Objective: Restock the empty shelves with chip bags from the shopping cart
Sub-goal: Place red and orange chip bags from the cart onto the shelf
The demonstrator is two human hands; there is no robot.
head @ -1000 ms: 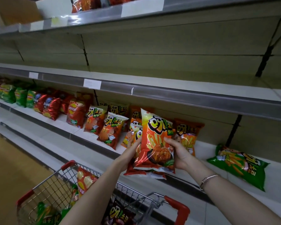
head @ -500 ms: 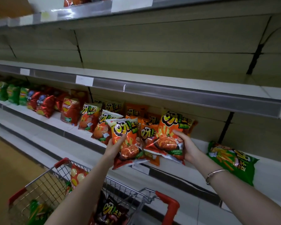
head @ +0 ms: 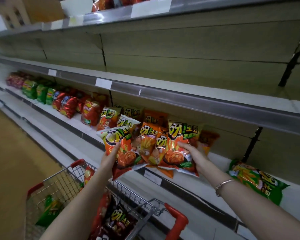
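Hands each grip an orange bag: left hand one bag, right hand another, over the half-filled shelf. More bags wait in the cart; upper shelves look bare.

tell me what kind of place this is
Most likely a supermarket snack aisle. Long metal shelves with price-label strips run along the wall, chip bags stand in rows on one, and a red-handled shopping cart holds more. Each hand, left and right, holds an orange bag.
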